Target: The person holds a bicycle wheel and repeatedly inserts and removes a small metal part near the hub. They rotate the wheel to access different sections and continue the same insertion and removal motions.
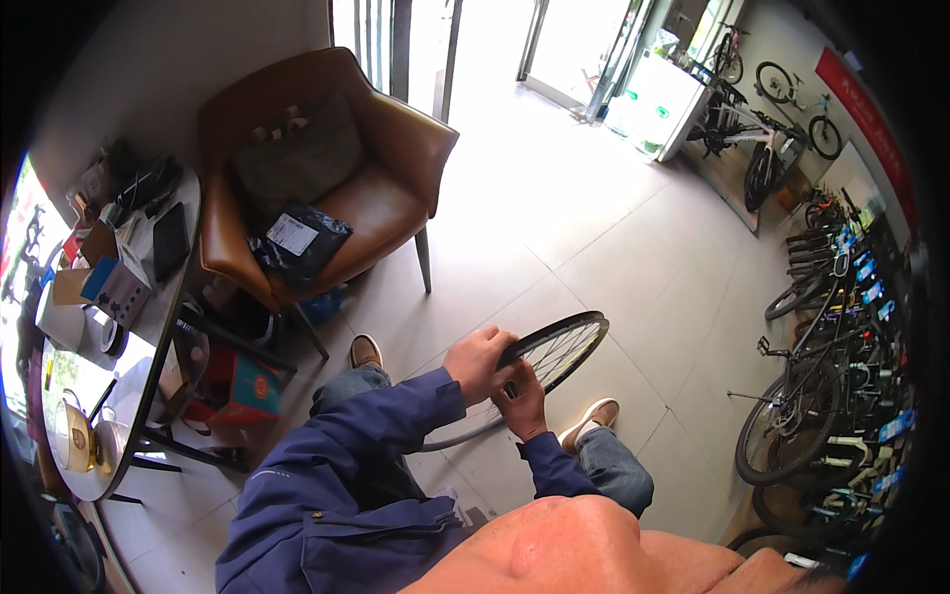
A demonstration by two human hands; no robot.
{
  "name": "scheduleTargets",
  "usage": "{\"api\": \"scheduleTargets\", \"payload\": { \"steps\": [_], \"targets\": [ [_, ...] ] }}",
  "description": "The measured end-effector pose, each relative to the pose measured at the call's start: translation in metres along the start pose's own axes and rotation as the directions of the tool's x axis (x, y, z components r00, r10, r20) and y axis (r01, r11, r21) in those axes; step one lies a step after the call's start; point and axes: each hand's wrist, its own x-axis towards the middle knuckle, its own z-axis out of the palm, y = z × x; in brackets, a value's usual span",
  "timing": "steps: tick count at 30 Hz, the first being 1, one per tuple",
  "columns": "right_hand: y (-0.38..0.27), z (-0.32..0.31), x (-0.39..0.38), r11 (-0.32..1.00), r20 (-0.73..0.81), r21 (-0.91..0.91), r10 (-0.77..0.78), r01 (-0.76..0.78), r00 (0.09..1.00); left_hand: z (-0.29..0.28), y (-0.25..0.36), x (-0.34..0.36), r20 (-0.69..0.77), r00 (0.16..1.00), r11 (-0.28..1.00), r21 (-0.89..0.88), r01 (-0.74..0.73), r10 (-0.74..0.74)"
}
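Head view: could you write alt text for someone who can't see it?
The person's left hand and right hand grip a spoked bicycle wheel at its edge, over a pale tiled floor. A cluttered table and a brown armchair bearing a dark package stand to the left; bicycles line the right.

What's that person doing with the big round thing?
A person is holding a spoked wheel with two bare hands. The left hand is closed around the rim, and the right hand grips it close by. The wheel is in front of the person, with a brown shoe showing on either side. Over to the left, a dark package lies on a brown armchair, and off to the right there are lots of bicycles.
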Motion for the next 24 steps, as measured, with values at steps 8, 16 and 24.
{"api": "scheduleTargets", "payload": {
  "steps": [8, 16, 24],
  "targets": [
    [-0.014, 0.019, -0.005, 0.975, -0.210, -0.206, 0.035, -0.079, 0.977, -0.002, 0.009, -0.001, 0.012, 0.996, 0.996, 0.002, 0.088, -0.088],
    [-0.003, -0.004, 0.009, 0.989, -0.034, 0.145, 0.045, -0.040, 0.998, 0.004, -0.009, 0.002, -0.072, 0.989, 0.991, -0.039, -0.129, 0.126],
    [-0.001, 0.002, 0.010, 0.956, -0.018, 0.260, 0.143, -0.134, 0.990, 0.006, -0.011, 0.003, 0.015, 0.999, 0.991, -0.131, -0.027, 0.029]
  ]
}}
